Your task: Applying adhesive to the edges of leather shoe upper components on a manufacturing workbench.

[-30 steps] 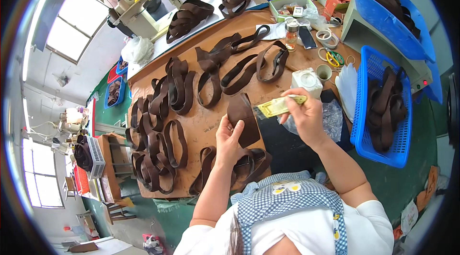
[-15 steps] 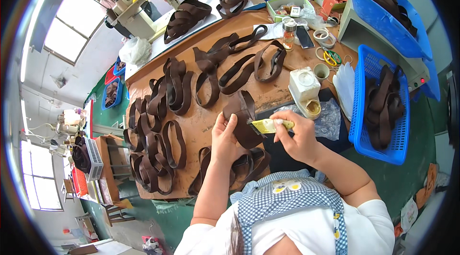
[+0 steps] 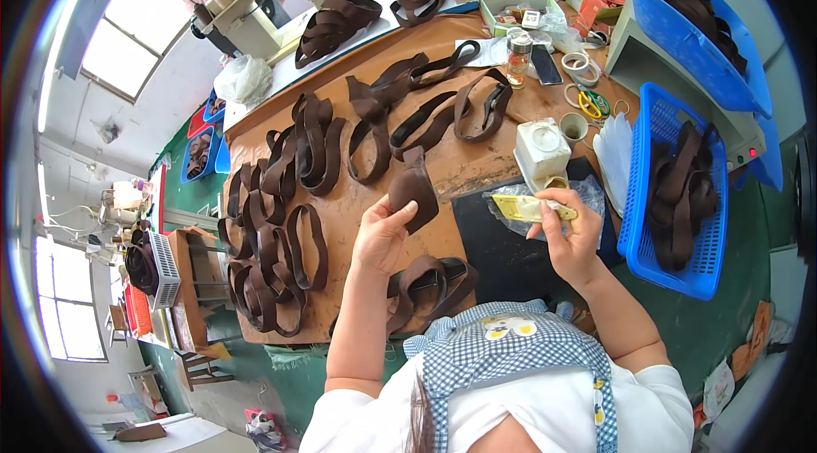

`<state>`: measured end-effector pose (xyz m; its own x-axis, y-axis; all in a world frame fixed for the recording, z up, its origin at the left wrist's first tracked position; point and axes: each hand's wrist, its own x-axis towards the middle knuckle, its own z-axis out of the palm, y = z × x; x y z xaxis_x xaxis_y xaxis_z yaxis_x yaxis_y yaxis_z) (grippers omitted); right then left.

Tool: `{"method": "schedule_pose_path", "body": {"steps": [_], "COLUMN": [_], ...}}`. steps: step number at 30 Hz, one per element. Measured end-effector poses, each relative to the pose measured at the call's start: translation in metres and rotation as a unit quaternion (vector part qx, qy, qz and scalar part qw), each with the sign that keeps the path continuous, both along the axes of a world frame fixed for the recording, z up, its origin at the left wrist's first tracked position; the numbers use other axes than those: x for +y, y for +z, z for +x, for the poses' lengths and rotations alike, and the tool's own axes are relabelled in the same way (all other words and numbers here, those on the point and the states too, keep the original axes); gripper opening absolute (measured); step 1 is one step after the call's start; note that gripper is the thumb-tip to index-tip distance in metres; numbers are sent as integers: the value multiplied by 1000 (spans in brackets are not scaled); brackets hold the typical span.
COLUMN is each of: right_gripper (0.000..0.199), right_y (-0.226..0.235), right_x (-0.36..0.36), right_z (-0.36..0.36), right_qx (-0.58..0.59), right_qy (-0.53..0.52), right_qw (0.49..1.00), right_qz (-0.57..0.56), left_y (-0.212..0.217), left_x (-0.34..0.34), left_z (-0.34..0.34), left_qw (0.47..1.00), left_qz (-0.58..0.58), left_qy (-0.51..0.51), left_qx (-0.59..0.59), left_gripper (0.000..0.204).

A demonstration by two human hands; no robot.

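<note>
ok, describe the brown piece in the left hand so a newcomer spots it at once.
Find the big tan-topped table strewn with dark brown bands, then the person's left hand over it. The brown piece is gripped there, left of the pale yellow brush in the right hand. Unlike the bands around it, it is held, not lying on the table.

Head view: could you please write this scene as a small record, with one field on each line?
Left hand: holds a brown band
Right hand: holds a yellow brush
Contact: brush and held band apart
Table: tan surface, with other bands mostly on its left part
Beyond right hand: white container, scissors, phone
Far right: blue basket holding brown bands
</note>
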<state>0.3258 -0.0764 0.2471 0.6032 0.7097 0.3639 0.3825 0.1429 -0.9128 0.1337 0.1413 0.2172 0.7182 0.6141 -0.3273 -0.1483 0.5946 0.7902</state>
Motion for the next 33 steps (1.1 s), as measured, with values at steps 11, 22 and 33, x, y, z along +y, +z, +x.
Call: {"method": "schedule_pose_path", "body": {"steps": [11, 22, 33], "right_gripper": [14, 27, 27], "right_y": [12, 10, -8], "right_x": [29, 54, 37], "right_z": [-6, -6, 12], "right_qx": [53, -209, -311], "right_qy": [56, 104, 205], "right_qw": [997, 972, 926], "right_qz": [29, 42, 61], "left_y": [15, 14, 2], "left_x": [-9, -4, 17], "left_z": [10, 21, 23], "left_qw": [993, 999, 996], "left_qz": [110, -3, -80], "left_qy": [33, 35, 35], "left_qx": [8, -1, -8], "left_gripper": [34, 22, 17]}}
